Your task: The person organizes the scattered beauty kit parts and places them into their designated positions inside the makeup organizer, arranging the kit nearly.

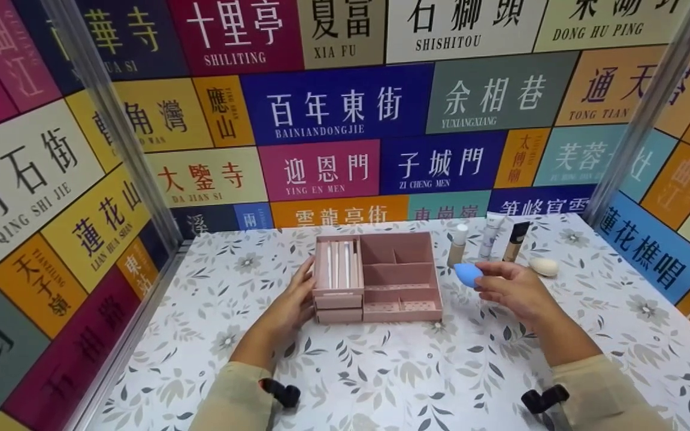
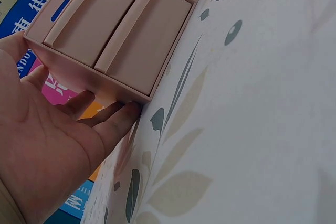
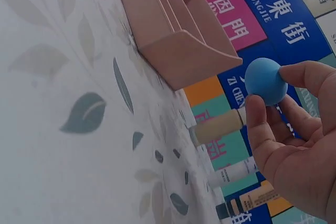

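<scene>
A blue makeup sponge (image 1: 468, 275) is pinched between the thumb and fingers of my right hand (image 1: 516, 290), held up just right of a pink cosmetics organizer (image 1: 402, 275). The right wrist view shows the sponge (image 3: 265, 81) between thumb and fingertips. Against the organizer's left side rests my left hand (image 1: 290, 299). In the left wrist view that hand's fingers (image 2: 118, 124) touch the side wall near two small drawers (image 2: 147, 35). Several slim white sticks (image 1: 339, 263) stand in the organizer's left compartment; its other sections show bare pink floors.
Behind the right hand stand a beige bottle with a white cap (image 1: 457, 244), a white tube (image 1: 490, 236) and a black-capped foundation bottle (image 1: 516, 240). A cream-coloured sponge (image 1: 543, 267) lies to their right. Sign-patterned panels (image 1: 339, 108) enclose the leaf-print table (image 1: 381, 377).
</scene>
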`<state>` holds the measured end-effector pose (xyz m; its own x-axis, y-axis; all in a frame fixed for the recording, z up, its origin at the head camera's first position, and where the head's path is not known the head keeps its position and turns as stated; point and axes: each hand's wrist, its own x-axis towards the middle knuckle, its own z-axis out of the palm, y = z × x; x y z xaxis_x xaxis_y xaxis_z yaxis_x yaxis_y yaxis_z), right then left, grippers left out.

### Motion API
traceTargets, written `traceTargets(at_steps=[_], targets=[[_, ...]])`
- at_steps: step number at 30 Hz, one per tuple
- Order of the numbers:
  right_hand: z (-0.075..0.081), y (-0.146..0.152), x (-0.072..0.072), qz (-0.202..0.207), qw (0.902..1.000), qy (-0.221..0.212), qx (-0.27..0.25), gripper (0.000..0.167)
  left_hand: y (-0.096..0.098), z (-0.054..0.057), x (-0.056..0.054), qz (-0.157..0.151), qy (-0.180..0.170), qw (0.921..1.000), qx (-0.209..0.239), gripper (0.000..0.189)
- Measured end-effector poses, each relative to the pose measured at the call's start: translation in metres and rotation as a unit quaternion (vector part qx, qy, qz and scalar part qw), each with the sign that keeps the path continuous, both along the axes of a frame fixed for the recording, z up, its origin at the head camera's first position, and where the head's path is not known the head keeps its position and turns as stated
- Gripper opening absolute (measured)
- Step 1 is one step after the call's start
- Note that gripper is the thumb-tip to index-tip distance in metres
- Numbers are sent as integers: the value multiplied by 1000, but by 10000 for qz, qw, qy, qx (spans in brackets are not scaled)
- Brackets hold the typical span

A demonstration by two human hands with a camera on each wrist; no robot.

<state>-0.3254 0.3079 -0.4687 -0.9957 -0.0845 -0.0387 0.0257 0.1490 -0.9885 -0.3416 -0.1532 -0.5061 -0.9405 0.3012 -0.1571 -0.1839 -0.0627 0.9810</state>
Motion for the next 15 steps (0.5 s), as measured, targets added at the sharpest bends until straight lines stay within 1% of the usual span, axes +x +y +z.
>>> traceTargets(at_steps=[2,6,8,12,15], targets=[[3,-11,2,55,9999,96,112,60,0,0,0,-6,-11,10000,29,56],[9,-34,3,204,9995,203,95,58,0,-1,-2,-7,-38,10000,17,57],[11,-45,3,298,9992,242,124,57,-1,-1,-2,45,-118,9999,-47,56],[14,-64,2,478,9983,270,192,53,-1,0,-3,94,-213,9996,-159,53],[14,-77,0,556,9978,278,248,50,-1,1,-3,101,-247,9995,-139,51]])
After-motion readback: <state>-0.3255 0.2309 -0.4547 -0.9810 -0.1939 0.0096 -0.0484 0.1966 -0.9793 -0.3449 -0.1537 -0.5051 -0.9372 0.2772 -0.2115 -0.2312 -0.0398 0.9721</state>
